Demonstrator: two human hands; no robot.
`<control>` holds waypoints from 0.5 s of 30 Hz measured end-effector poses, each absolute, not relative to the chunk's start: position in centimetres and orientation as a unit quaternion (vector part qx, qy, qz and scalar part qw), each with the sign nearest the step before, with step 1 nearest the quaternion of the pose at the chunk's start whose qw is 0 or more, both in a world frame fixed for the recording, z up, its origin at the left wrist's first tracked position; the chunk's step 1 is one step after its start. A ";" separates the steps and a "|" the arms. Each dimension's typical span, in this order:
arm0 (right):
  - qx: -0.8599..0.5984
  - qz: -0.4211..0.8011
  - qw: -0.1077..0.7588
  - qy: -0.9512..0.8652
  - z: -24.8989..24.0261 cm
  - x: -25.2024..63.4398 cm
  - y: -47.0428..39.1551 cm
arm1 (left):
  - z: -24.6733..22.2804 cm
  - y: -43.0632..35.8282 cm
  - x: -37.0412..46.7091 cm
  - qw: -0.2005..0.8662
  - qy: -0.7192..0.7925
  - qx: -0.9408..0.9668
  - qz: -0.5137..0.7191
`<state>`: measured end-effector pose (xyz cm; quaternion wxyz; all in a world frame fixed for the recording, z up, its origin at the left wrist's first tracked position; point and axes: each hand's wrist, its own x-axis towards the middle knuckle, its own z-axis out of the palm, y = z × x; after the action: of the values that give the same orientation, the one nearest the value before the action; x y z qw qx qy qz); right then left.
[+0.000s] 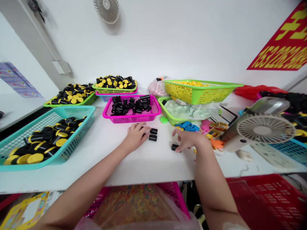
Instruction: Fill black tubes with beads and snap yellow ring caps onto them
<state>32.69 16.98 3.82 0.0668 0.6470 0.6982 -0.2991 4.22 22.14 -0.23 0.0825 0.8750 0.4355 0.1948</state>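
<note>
The left grip rests on the bench, its fingers gathered at the near side of a pair of loose black cylinders. The upper cylinder and the lower cylinder lie just to the right of those fingertips, side by side. Whether this grip pinches anything cannot be told, as the fingers hide what is under them.

The right grip is loosely curled, index finger and thumb parted; the thumb overlaps the end of a single cylinder. Whether its hidden fingers hold that piece cannot be told either.

The step in hand looks like handling loose cylinders one by one. The next move seems to call for the right thumb and fingers to meet squarely around the single cylinder, and for the left fingers to keep the pair from rolling.

Ahead of the left grip stands the pink basket of black parts; farther left of it, the teal basket holds yellow-capped pieces.
</note>
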 end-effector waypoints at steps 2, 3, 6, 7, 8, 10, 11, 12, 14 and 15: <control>0.634 -0.310 0.063 0.706 3.2 31.9 17.6 | 0.9 23.2 6.5 0.079 0.395 0.902 0.155; 0.626 -0.303 0.048 0.717 2.9 31.4 18.0 | 1.2 23.9 7.6 0.079 0.379 0.912 0.136; 0.613 -0.245 -0.023 0.751 2.5 30.3 19.4 | 1.8 26.2 10.1 0.088 0.343 0.932 0.078; 0.610 -0.218 -0.051 0.760 2.4 30.0 19.8 | 1.9 26.8 10.5 0.093 0.334 0.936 0.059; 0.609 -0.192 -0.079 0.765 2.3 29.9 20.1 | 1.9 27.2 10.7 0.098 0.329 0.938 0.044; 0.610 -0.151 -0.123 0.768 1.8 29.6 20.7 | 1.7 27.5 10.7 0.104 0.330 0.938 0.031; 0.611 -0.135 -0.139 0.768 1.5 29.5 21.0 | 1.5 27.5 10.5 0.106 0.334 0.936 0.033; 0.613 -0.123 -0.153 0.765 1.2 29.4 21.2 | 1.3 27.4 10.2 0.108 0.340 0.933 0.040; 0.622 -0.103 -0.178 0.756 0.5 29.2 21.7 | 1.0 27.1 9.7 0.107 0.360 0.924 0.066; 0.629 -0.096 -0.191 0.748 0.3 29.1 22.0 | 0.9 27.0 9.5 0.106 0.373 0.918 0.081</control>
<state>29.13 21.98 0.28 -0.1911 0.6290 0.7475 -0.0956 9.50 26.98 0.89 0.1065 0.9179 0.3735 0.0811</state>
